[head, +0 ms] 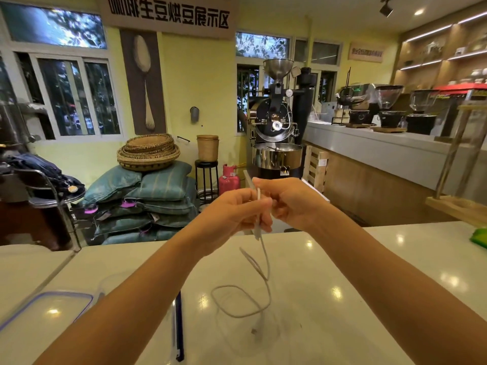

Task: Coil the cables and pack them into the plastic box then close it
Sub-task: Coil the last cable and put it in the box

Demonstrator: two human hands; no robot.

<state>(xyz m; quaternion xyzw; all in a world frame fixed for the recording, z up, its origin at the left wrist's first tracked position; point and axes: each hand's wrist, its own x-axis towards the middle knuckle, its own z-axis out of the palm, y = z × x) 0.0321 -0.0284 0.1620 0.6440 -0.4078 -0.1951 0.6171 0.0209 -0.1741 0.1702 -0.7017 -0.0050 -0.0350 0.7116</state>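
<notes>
Clear plastic box (247, 330) nearest me on the white counter (369, 285), its blue-rimmed lid (44, 312) off to the left, thin white cable (264, 270) trailing loose loops into the box, upper end pinched between my left hand (237, 217) and right hand (292, 204), both closed on it above the counter

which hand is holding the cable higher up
The right hand pinches the white cable near its top end; the left hand grips it just below.
</notes>
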